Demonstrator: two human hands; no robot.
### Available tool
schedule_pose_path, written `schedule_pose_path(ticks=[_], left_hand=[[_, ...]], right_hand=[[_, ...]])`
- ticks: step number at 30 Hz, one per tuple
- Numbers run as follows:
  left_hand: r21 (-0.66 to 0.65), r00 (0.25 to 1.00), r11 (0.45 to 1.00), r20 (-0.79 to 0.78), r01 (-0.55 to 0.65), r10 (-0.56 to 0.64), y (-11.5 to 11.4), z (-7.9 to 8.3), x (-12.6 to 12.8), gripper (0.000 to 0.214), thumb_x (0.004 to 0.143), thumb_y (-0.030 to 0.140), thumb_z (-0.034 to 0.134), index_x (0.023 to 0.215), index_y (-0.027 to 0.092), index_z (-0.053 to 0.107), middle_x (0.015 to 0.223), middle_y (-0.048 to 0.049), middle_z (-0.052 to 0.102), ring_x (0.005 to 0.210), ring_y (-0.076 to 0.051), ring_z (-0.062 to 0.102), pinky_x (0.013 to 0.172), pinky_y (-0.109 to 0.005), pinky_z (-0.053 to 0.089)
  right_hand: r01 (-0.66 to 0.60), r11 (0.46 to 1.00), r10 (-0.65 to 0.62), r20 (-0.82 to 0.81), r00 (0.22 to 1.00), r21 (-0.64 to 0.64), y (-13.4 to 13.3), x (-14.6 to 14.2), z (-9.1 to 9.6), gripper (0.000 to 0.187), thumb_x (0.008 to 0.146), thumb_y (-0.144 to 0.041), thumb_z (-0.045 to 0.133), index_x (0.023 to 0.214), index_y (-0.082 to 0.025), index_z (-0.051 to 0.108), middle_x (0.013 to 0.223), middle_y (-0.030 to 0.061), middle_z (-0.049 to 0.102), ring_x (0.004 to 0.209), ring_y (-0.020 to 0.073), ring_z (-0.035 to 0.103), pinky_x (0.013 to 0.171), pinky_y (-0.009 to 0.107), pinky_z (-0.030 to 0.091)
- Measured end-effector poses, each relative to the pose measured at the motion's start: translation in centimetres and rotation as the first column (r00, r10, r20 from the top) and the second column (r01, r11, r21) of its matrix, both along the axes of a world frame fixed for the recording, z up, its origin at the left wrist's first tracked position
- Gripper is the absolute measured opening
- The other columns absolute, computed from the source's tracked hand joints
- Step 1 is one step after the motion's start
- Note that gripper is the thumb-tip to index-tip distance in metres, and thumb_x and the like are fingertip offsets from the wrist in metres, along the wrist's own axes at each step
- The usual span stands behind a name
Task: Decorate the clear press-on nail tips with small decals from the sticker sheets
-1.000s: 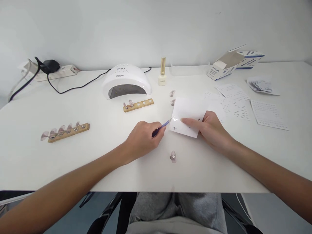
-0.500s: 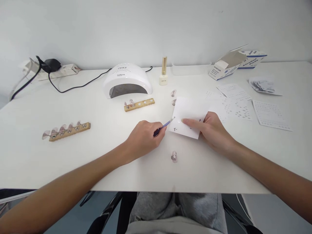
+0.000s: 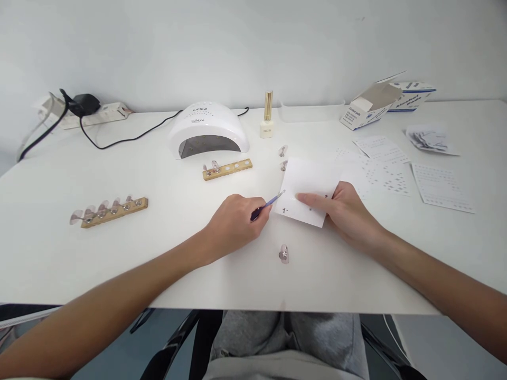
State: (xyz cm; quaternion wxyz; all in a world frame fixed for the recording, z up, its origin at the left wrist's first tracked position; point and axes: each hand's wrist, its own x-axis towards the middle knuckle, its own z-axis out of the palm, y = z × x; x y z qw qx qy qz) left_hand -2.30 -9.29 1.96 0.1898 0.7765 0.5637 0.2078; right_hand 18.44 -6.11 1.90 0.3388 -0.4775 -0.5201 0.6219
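Note:
My left hand (image 3: 240, 224) is closed around slim blue-purple tweezers (image 3: 273, 200). The tweezers' tip touches the left edge of a white sticker sheet (image 3: 304, 177), by a small dark cross. A few other little dark marks dot the sheet's lower part. My right hand (image 3: 348, 211) pinches this sheet from the right, thumb on top and fingers hidden beneath, tilted over the table. Nearer to me lies a clear nail tip (image 3: 284, 254) with a white star on its small stand. Two more nail tips (image 3: 282, 151) rest beyond the sheet's left corner.
A white nail lamp (image 3: 209, 129) stands at the back, with a wooden nail holder (image 3: 227, 169) before it. Another holder (image 3: 114, 212) with several tips lies left. A polish bottle (image 3: 267, 116), alcohol pad box (image 3: 368, 105) and printed sheets (image 3: 441, 187) are at the back and right.
Both hands keep their grips, and the tweezers' tip stays at the sheet's left edge. The whole view has shifted very slightly; nothing else visibly differs.

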Motion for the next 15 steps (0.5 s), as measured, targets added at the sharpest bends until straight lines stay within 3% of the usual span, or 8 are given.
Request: schedule_pose_path(ticks=[15], left_hand=[[-0.008, 1.000, 1.000, 0.016, 0.002, -0.001, 0.00, 0.09, 0.02, 0.037, 0.085, 0.026, 0.045, 0.053, 0.016, 0.030, 0.046, 0.0054, 0.022, 0.046, -0.007, 0.016, 0.047, -0.026, 0.017]], right_hand=[[-0.028, 0.999, 0.026, -0.051, 0.998, -0.035, 0.15, 0.07, 0.06, 0.026, 0.075, -0.039, 0.070, 0.090, -0.018, 0.067, 0.099, 0.0092, 0.069, 0.089, 0.0278, 0.065, 0.070, 0.036, 0.054]])
